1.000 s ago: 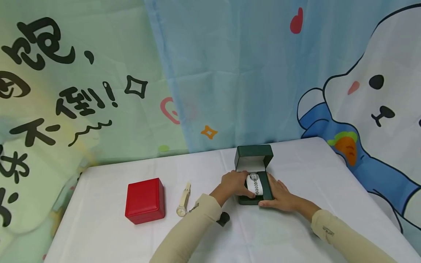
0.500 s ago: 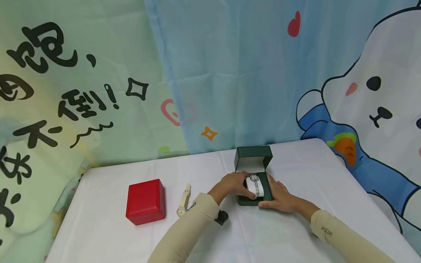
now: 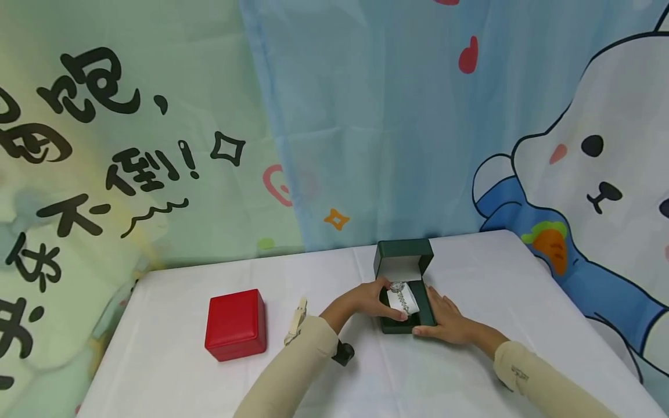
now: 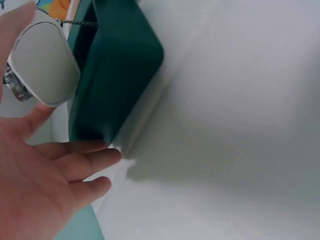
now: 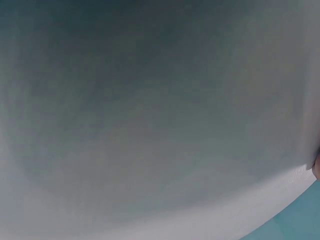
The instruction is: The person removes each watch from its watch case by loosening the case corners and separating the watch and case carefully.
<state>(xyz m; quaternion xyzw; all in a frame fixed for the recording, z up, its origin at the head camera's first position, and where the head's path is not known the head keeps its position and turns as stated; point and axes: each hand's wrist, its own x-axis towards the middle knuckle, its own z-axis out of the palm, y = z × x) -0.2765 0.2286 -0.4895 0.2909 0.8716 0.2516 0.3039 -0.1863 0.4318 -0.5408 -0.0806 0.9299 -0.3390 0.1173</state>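
In the head view, an open green watch box [image 3: 405, 255] stands with its lid raised. My left hand [image 3: 366, 302] pinches the ends of a white watch cushion [image 3: 401, 299] between thumb and fingers. Around that cushion goes a slim silver bracelet watch [image 3: 398, 288]. The left wrist view has the cushion [image 4: 45, 60] tilted and raised beside the box wall [image 4: 120, 60], with the other fingers of my left hand [image 4: 40, 185] stretched near the box. My right hand [image 3: 449, 322] rests along the box's right side, thumb at its front corner. The right wrist view is mostly blurred cloth.
A closed red box [image 3: 236, 325] stands on the white-covered table [image 3: 157, 348] at left. Between it and my left sleeve lies a cream-strapped watch [image 3: 295, 320], partly hidden by the sleeve. A dark object [image 3: 342, 353] shows beside that sleeve. A printed curtain [image 3: 418, 145] hangs behind the table.
My left hand has drawn the cushion with the watch slightly left and up, and it now sits tilted in the box. The right hand stays at the box. The head view has shifted a little.
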